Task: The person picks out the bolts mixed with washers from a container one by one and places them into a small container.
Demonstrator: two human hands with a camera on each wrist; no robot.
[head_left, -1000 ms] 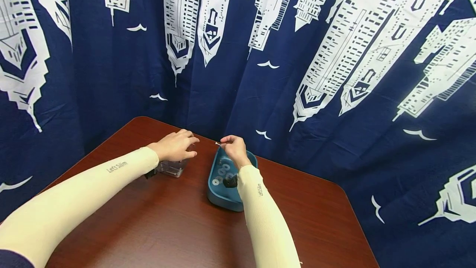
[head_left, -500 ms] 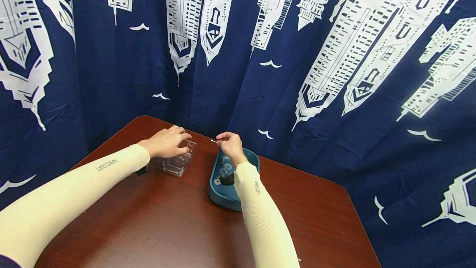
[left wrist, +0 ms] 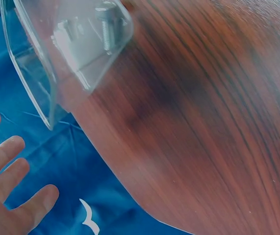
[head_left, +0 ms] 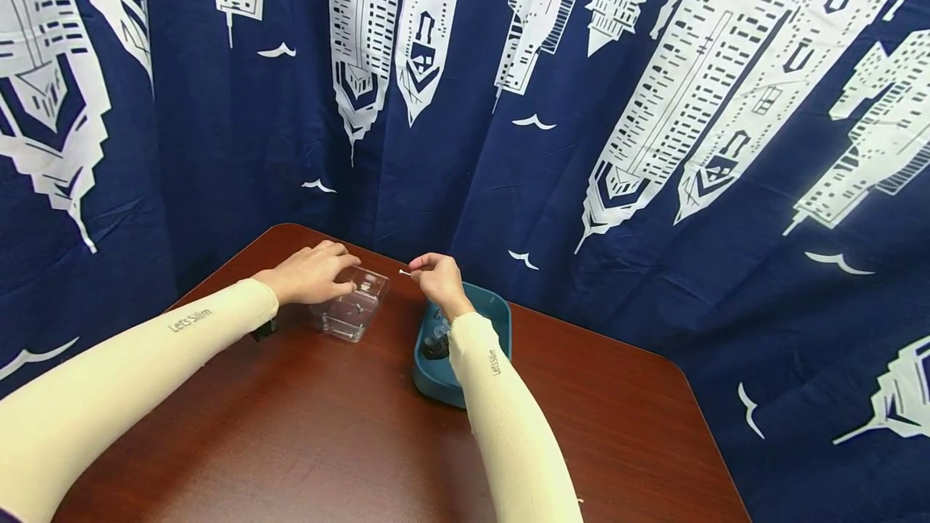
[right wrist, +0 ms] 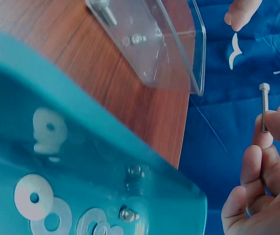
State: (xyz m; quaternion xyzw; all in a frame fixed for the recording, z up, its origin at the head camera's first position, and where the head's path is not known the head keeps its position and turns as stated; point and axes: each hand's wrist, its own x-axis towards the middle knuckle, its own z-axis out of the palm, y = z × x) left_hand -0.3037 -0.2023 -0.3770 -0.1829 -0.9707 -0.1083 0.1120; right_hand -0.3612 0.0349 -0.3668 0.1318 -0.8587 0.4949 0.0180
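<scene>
In the head view my right hand [head_left: 439,282] is above the far end of a blue tray [head_left: 439,391], pinching a metal bolt [right wrist: 265,107] between thumb and forefinger. The bolt's head points away from the fingertips, as the right wrist view shows. To the left a clear plastic box [head_left: 340,332] with dividers sits on the table, with a few bolts [left wrist: 107,27] inside. My left hand [head_left: 312,274] hovers by that box's left side, fingers spread and holding nothing. Washers [right wrist: 33,197] and a small nut-like metal piece [right wrist: 128,214] lie in the tray.
A dark object [head_left: 436,347] rests in the tray, partly hidden by the right forearm. Brown wood-grain table [head_left: 327,434] runs under everything, its far edge [head_left: 392,262] just behind the box. Beyond hangs a navy curtain [head_left: 450,168] printed with white buildings.
My left hand has drawn back to the left, uncovering more of the clear box. The right hand, still pinching the bolt, has shifted left toward the box.
</scene>
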